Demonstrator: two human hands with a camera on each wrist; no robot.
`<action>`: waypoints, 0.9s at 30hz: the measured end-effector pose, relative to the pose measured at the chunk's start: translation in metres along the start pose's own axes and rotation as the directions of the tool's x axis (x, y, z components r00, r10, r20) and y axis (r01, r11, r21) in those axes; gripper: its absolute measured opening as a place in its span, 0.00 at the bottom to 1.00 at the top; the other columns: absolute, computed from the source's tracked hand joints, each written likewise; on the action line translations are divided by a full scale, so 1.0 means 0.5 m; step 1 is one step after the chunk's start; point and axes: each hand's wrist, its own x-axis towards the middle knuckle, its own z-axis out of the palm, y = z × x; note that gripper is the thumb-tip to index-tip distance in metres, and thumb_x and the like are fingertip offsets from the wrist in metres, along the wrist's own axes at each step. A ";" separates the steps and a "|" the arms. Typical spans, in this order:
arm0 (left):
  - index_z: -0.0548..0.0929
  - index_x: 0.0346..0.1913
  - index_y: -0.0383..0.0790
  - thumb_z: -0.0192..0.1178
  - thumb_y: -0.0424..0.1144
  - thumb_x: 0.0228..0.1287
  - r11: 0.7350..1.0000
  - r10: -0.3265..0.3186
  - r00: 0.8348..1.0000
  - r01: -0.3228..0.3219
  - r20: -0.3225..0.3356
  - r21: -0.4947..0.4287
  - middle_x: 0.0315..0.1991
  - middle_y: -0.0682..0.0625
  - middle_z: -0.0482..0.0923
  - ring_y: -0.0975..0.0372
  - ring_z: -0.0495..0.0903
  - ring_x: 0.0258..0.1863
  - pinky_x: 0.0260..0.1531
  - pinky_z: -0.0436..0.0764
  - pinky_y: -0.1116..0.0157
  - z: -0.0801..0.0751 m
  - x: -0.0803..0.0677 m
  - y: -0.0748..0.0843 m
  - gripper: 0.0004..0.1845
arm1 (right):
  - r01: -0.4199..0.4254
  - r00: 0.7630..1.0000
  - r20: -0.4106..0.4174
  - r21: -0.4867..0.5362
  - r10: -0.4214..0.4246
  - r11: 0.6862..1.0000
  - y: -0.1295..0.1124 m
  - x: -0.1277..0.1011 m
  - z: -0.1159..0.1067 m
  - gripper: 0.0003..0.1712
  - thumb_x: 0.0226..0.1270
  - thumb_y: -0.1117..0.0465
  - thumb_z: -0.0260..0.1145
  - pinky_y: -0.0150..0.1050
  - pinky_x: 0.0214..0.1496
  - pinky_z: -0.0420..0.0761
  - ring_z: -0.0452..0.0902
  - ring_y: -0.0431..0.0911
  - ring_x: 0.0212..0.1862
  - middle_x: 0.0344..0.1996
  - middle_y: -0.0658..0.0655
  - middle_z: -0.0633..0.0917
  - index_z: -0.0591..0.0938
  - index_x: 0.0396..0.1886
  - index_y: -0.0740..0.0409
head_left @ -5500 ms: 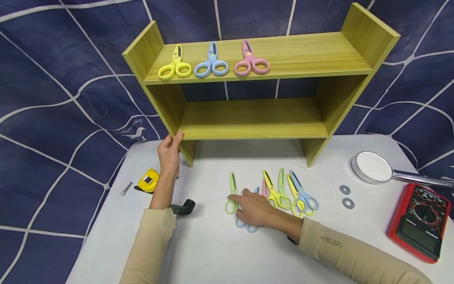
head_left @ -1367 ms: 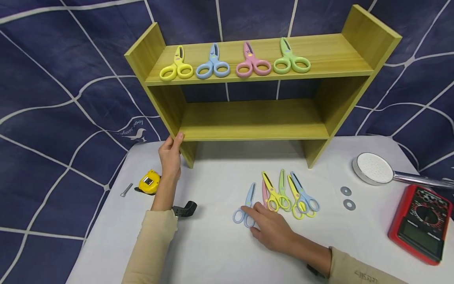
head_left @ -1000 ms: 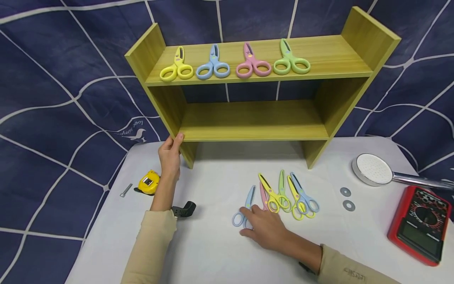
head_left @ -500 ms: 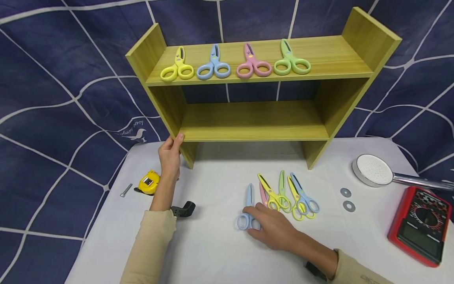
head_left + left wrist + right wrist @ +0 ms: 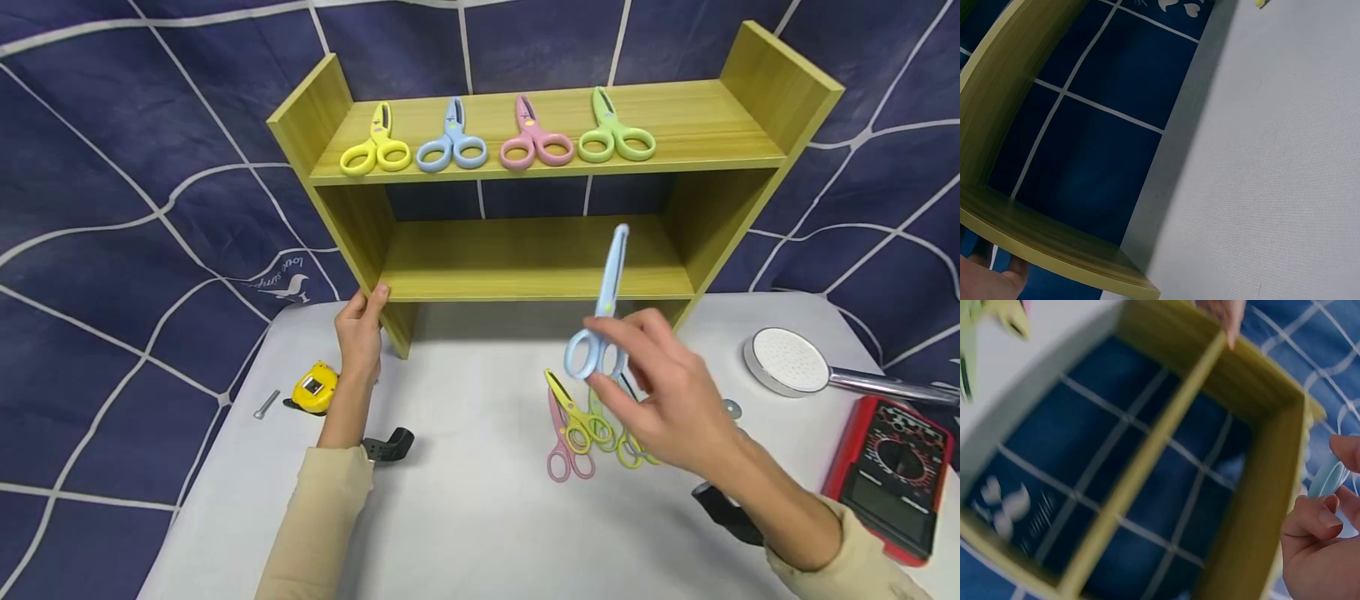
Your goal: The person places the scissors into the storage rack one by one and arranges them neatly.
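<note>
The right hand (image 5: 660,392) pinches a light blue pair of scissors (image 5: 602,312) by its handle loops and holds it up in the air, blades pointing upward, in front of the wooden shelf (image 5: 540,258) and above the bench (image 5: 465,517). The left hand (image 5: 360,329) grips the shelf's left front edge, thumb on the lower board. Just below the raised hand lies a loose cluster of scissors: a pink pair (image 5: 561,446) nearest, a yellow pair (image 5: 573,412) crossing it, and others partly hidden behind the hand. On the top board four pairs sit in a row (yellow (image 5: 371,150), blue (image 5: 452,146), pink (image 5: 534,142), green (image 5: 617,137)), with bare board to the right of the green pair; the lower board is bare wood too. To the right lie a shower head (image 5: 791,360) and a red multimeter (image 5: 888,471); to the left, a yellow tape measure (image 5: 313,387) and a small bolt (image 5: 266,403) near the bench edge. The middle front of the bench is open white surface.
</note>
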 end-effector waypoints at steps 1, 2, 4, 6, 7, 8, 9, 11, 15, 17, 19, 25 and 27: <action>0.82 0.59 0.35 0.64 0.44 0.68 1.000 0.005 1.000 -0.005 0.002 0.000 0.48 0.52 0.84 0.62 0.78 0.42 0.44 0.77 0.65 0.000 0.000 0.000 0.21 | 0.009 0.999 -0.031 -0.005 -0.009 1.000 0.002 0.011 -0.017 0.23 0.65 0.57 0.69 0.24 0.22 0.61 0.61 0.36 0.25 0.38 0.54 0.76 0.80 0.58 0.61; 0.82 0.59 0.35 0.64 0.43 0.68 1.000 0.006 1.000 -0.006 0.003 -0.005 0.49 0.52 0.84 0.62 0.78 0.42 0.45 0.77 0.65 0.001 0.000 0.000 0.21 | 0.006 0.999 -0.052 -0.015 -0.007 1.000 0.003 0.021 -0.034 0.23 0.64 0.57 0.69 0.25 0.22 0.59 0.59 0.36 0.24 0.38 0.55 0.75 0.80 0.58 0.61; 0.82 0.59 0.35 0.64 0.43 0.68 1.000 0.004 1.000 -0.004 0.005 -0.007 0.49 0.52 0.84 0.62 0.78 0.42 0.45 0.77 0.65 0.001 -0.002 0.001 0.21 | -0.012 0.997 -0.071 -0.057 0.008 0.998 0.005 0.038 -0.068 0.24 0.63 0.60 0.70 0.26 0.23 0.58 0.58 0.36 0.25 0.36 0.55 0.75 0.80 0.58 0.63; 0.82 0.59 0.35 0.64 0.44 0.68 1.000 -0.004 1.000 0.004 0.006 0.004 0.50 0.52 0.84 0.62 0.78 0.43 0.45 0.77 0.65 0.001 -0.003 0.002 0.22 | -0.029 0.997 -0.068 -0.107 0.022 0.994 0.008 0.052 -0.100 0.27 0.56 0.68 0.73 0.27 0.24 0.58 0.58 0.36 0.25 0.34 0.54 0.73 0.80 0.58 0.63; 0.82 0.60 0.35 0.64 0.45 0.69 1.000 -0.008 1.000 0.008 0.008 0.008 0.49 0.53 0.83 0.62 0.78 0.43 0.45 0.76 0.65 0.001 -0.003 0.002 0.22 | -0.039 0.998 -0.059 -0.133 0.031 0.990 0.008 0.058 -0.115 0.30 0.52 0.72 0.73 0.28 0.24 0.58 0.58 0.36 0.26 0.33 0.54 0.73 0.80 0.59 0.63; 0.81 0.60 0.35 0.64 0.45 0.69 1.000 -0.011 1.000 0.011 0.008 0.011 0.49 0.53 0.83 0.62 0.78 0.43 0.45 0.77 0.65 0.000 -0.003 0.003 0.22 | -0.048 0.998 -0.051 -0.169 0.040 0.984 0.008 0.063 -0.128 0.31 0.51 0.73 0.73 0.28 0.25 0.58 0.57 0.36 0.26 0.32 0.53 0.72 0.80 0.59 0.62; 0.81 0.60 0.36 0.64 0.45 0.69 1.000 -0.014 1.000 0.014 0.007 0.015 0.48 0.53 0.83 0.61 0.78 0.42 0.45 0.76 0.65 -0.001 -0.003 0.004 0.22 | -0.054 0.998 -0.043 -0.205 0.046 0.977 0.008 0.068 -0.140 0.31 0.51 0.73 0.74 0.29 0.26 0.58 0.57 0.35 0.26 0.32 0.53 0.72 0.80 0.59 0.62; 0.81 0.60 0.36 0.64 0.45 0.69 1.000 -0.019 1.000 0.019 0.005 0.022 0.48 0.53 0.83 0.61 0.77 0.42 0.45 0.76 0.66 -0.002 -0.003 0.005 0.22 | -0.064 0.998 -0.036 -0.263 0.057 0.963 0.009 0.076 -0.160 0.31 0.53 0.71 0.74 0.28 0.27 0.59 0.58 0.34 0.26 0.31 0.52 0.72 0.80 0.60 0.61; 0.81 0.60 0.35 0.64 0.45 0.68 1.000 -0.022 1.000 0.022 0.008 0.022 0.49 0.53 0.83 0.61 0.77 0.42 0.44 0.76 0.66 -0.003 -0.002 0.006 0.22 | -0.115 0.992 -0.080 -0.302 0.095 0.946 0.016 0.087 -0.187 0.33 0.55 0.70 0.75 0.23 0.27 0.63 0.62 0.27 0.24 0.37 0.56 0.80 0.79 0.63 0.59; 0.81 0.60 0.35 0.64 0.44 0.68 1.000 -0.024 1.000 0.023 0.011 0.021 0.50 0.52 0.83 0.61 0.77 0.42 0.44 0.76 0.66 -0.001 -0.001 0.006 0.22 | -0.135 0.987 -0.126 -0.308 0.100 0.942 0.023 0.097 -0.195 0.35 0.55 0.71 0.75 0.19 0.27 0.64 0.63 0.23 0.24 0.40 0.61 0.83 0.77 0.65 0.58; 0.81 0.60 0.36 0.64 0.44 0.68 1.000 -0.024 1.000 0.024 0.009 0.015 0.49 0.52 0.84 0.60 0.77 0.42 0.44 0.76 0.66 0.000 0.000 0.005 0.22 | -0.147 0.977 -0.189 -0.287 0.094 0.946 0.036 0.111 -0.199 0.35 0.55 0.71 0.75 0.16 0.28 0.65 0.65 0.19 0.24 0.42 0.65 0.84 0.77 0.65 0.58; 0.82 0.59 0.36 0.64 0.45 0.68 0.999 -0.033 0.999 0.033 -0.002 0.020 0.46 0.54 0.84 0.61 0.77 0.41 0.43 0.76 0.66 0.000 -0.001 0.004 0.22 | -0.195 0.929 -0.347 -0.161 0.130 0.967 0.084 0.167 -0.198 0.28 0.62 0.67 0.71 0.14 0.24 0.70 0.70 0.17 0.22 0.46 0.61 0.85 0.79 0.63 0.54; 0.82 0.60 0.36 0.64 0.45 0.68 0.999 -0.038 0.999 0.038 0.001 0.019 0.48 0.53 0.83 0.61 0.77 0.42 0.45 0.76 0.66 0.000 -0.001 0.005 0.22 | -0.215 0.912 -0.381 -0.127 0.153 0.968 0.098 0.184 -0.196 0.26 0.63 0.65 0.70 0.15 0.22 0.69 0.70 0.19 0.19 0.45 0.57 0.85 0.79 0.62 0.52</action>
